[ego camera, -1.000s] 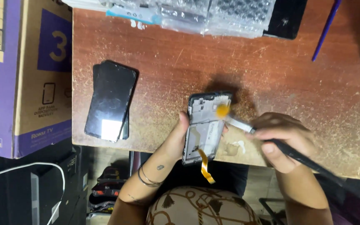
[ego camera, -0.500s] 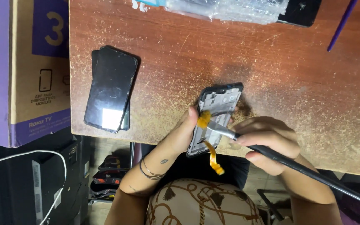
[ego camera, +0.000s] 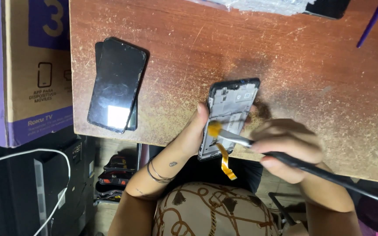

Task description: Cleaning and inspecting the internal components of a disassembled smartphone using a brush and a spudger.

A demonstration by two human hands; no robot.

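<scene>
A purple and brown box (ego camera: 22, 70) stands past the counter's (ego camera: 285, 65) left edge. Near that edge, by the front, two dark phones (ego camera: 117, 85) lie stacked, the top one slightly skewed. At the front edge, about midway along, the left hand (ego camera: 189, 137) props an opened phone frame (ego camera: 229, 116), its grip closed around the frame's left side with the thumb on the rim; an orange ribbon cable (ego camera: 226, 162) hangs from the frame's lower end over the edge. The right hand (ego camera: 287, 148), slightly blurred, grips a dark-handled brush (ego camera: 259, 146) tightly, its orange bristles touching the frame's inside. Clear plastic bags (ego camera: 259, 5) lie at the back edge, and a purple stick (ego camera: 372, 22) near the back right corner.
</scene>
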